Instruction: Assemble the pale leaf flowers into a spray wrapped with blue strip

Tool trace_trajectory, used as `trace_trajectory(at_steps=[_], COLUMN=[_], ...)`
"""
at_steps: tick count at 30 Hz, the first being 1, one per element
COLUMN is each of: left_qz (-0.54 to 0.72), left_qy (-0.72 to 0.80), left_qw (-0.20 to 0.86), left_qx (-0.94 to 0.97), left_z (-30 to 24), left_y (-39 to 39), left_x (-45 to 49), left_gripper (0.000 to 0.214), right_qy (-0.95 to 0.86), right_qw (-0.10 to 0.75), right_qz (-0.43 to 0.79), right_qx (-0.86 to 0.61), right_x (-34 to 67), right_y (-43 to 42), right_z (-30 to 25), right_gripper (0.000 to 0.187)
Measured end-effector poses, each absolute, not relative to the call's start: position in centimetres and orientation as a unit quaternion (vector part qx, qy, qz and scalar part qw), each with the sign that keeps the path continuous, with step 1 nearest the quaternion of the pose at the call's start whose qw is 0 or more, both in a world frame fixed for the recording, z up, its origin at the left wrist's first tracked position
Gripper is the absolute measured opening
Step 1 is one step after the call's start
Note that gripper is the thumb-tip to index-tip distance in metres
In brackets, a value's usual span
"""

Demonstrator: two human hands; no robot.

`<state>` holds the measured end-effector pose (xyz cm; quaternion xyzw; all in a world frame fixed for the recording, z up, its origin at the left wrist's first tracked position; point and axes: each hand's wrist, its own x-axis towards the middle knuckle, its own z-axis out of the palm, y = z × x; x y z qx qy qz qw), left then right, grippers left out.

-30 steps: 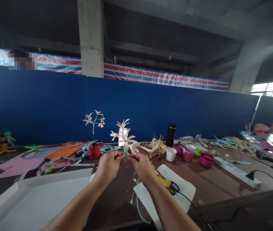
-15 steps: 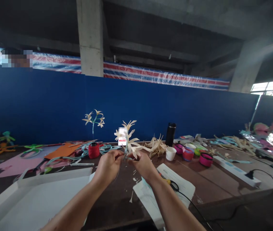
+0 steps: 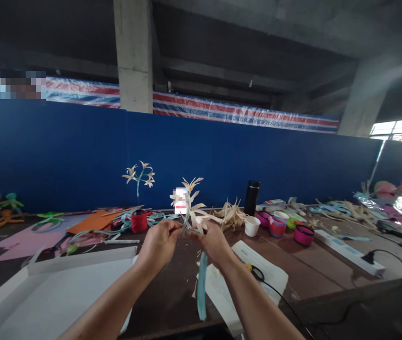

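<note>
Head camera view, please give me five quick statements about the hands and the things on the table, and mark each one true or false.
1. The black bottle lies on its side. False: the black bottle stands upright.
2. The left hand and right hand pinch close together at the lower stem of the cream flower spray. True.
3. A light-blue strip hangs down near the right hand. True.
4. The white cup stands behind the black bottle. False: the white cup stands in front of it.
5. A black plug sits in the white power strip. True.
</note>
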<state>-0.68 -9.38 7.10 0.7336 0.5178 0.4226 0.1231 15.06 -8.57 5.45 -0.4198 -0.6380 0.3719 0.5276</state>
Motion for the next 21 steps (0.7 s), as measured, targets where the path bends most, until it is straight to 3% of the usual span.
trace_trajectory(at_steps=[7, 21], left_qz=[0.43, 0.439], left_qy=[0.523, 0.525], left_qw=[0.102, 0.028], left_qx=[0.729, 0.728], left_z=[7.2, 6.5], left_y=[-9.6, -9.4], left_x=[-0.5, 0.0], left_gripper=[0.021, 0.018], right_qy=[-0.637, -0.631], right_qw=[0.546, 0.54], right_qz=[0.355, 0.316], right_qx=[-0.413, -0.459], right_x=[14.6, 14.4], right_y=[-9.1, -10.3], right_z=[5.6, 5.2], right_gripper=[0.03, 0.025])
